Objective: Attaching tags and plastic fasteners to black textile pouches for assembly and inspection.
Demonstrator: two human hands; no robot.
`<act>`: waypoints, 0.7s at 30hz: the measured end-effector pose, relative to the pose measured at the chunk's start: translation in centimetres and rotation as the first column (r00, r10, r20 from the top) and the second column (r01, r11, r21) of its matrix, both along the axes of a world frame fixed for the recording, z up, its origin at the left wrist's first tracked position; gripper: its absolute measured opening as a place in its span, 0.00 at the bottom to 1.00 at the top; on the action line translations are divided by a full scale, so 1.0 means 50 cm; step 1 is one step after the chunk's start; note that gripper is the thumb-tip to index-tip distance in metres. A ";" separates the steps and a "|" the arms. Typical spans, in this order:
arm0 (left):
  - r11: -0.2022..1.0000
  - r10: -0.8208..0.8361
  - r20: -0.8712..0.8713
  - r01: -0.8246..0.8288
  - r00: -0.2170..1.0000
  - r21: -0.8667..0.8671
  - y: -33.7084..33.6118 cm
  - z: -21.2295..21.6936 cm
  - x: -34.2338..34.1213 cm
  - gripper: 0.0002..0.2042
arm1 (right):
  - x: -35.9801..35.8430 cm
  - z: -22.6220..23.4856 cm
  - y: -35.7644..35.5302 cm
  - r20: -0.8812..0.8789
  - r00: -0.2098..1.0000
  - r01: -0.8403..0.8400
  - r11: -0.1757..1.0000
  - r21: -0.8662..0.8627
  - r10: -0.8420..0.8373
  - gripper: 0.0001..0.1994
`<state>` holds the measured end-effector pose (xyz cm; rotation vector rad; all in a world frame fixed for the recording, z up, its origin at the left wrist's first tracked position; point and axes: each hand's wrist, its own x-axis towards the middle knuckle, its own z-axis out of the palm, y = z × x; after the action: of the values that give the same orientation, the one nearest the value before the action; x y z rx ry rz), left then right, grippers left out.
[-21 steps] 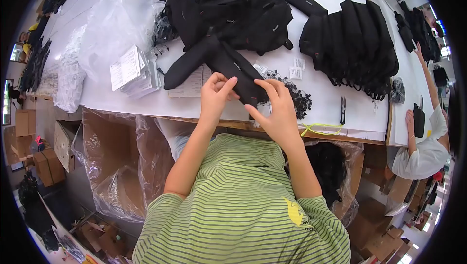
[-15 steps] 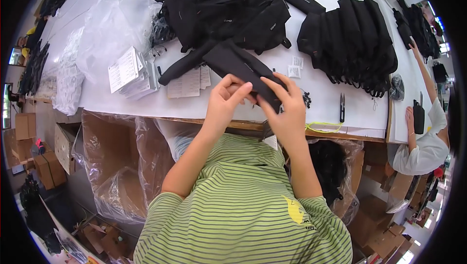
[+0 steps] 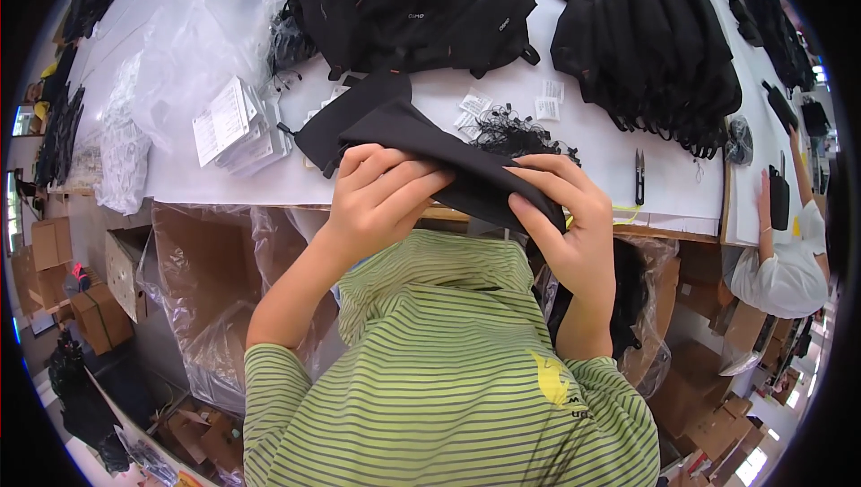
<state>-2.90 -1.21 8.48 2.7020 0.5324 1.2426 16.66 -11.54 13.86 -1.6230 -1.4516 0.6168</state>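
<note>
Bright, even light with soft shadows; sharp centre, strong fisheye bending and black vignette at the rim.

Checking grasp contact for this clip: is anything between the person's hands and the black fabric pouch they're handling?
Nothing visible. The left hand and the right hand both grip the black fabric pouch directly, fingers curled over its near edge, above the edge of the white table. The scissors lie apart, to the right.

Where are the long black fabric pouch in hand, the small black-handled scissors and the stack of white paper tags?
Long black fabric pouch (image 3: 421,142), head view, upper flat face.
Small black-handled scissors (image 3: 639,178), head view, handle.
Stack of white paper tags (image 3: 235,124), head view, top sheet.
</note>
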 end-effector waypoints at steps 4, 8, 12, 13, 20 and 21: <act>0.999 -0.049 0.019 0.049 0.999 0.001 -0.001 0.004 -0.004 0.14 | -0.004 0.002 0.000 -0.012 1.000 -0.022 1.000 -0.003 0.022 0.11; 0.996 -0.083 -0.001 0.083 0.997 -0.034 -0.006 0.002 -0.010 0.14 | 0.004 -0.006 0.000 -0.066 0.993 -0.098 0.994 -0.044 0.095 0.12; 0.995 0.020 -0.094 -0.028 0.995 -0.092 -0.005 0.006 -0.029 0.16 | 0.021 -0.045 0.015 -0.529 0.841 -0.178 0.982 -0.062 0.118 0.27; 0.981 0.024 -0.056 -0.035 0.998 -0.189 -0.002 0.008 -0.033 0.15 | 0.016 -0.038 0.014 -0.810 0.581 -0.197 0.979 -0.045 0.080 0.37; 0.597 0.046 -0.154 -0.151 0.987 -0.788 -0.035 0.011 -0.055 0.13 | 0.017 -0.143 -0.036 -0.756 0.652 -0.427 0.797 -0.427 -0.055 0.19; 0.596 0.052 -0.155 -0.155 0.987 -0.788 -0.031 0.009 -0.062 0.13 | 0.022 -0.136 -0.035 -0.747 0.664 -0.357 0.869 -0.343 -0.022 0.11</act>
<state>-6.01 -2.74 8.96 1.9634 0.9915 0.6012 17.77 -13.30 7.07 -1.2969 -0.8610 1.6337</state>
